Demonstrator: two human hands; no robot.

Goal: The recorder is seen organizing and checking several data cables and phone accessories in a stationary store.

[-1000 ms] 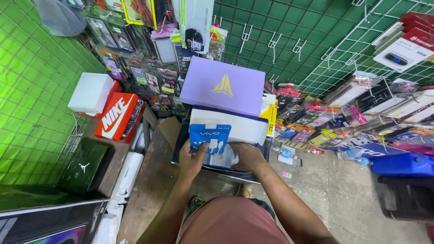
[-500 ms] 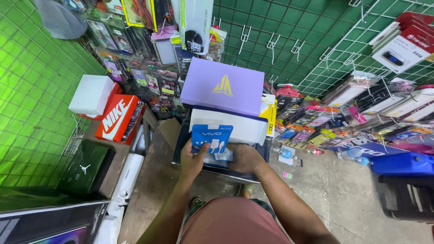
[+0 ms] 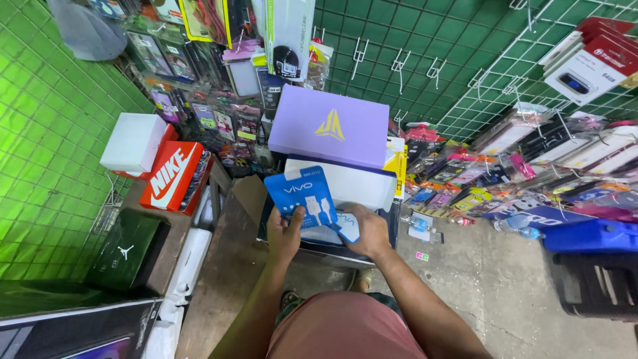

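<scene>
from the head view, looking down over my knees, my left hand is grasping the blue packet by its lower left edge, thumb on the front and fingers behind, so it stands tilted up toward me with its clear window showing a white cable. my right hand is closed lightly over a second blue packet that lies lower, just beside the first and touching its bottom right corner. both packets sit over the open dark box in front of me, where a white sheet rests under the lilac box lid that leans back against the green wire grid wall. to do this well, i judge i should keep the left grip near the edge so the front stays readable, and not squeeze the thin card or it will bend. the right hand should pin the lower packet flat so the two do not slide over each other. the red and white shoe box and the white box on the shelf to my left are well apart, as are the hanging packets piled on my right, so nothing crowds either wrist.
</scene>
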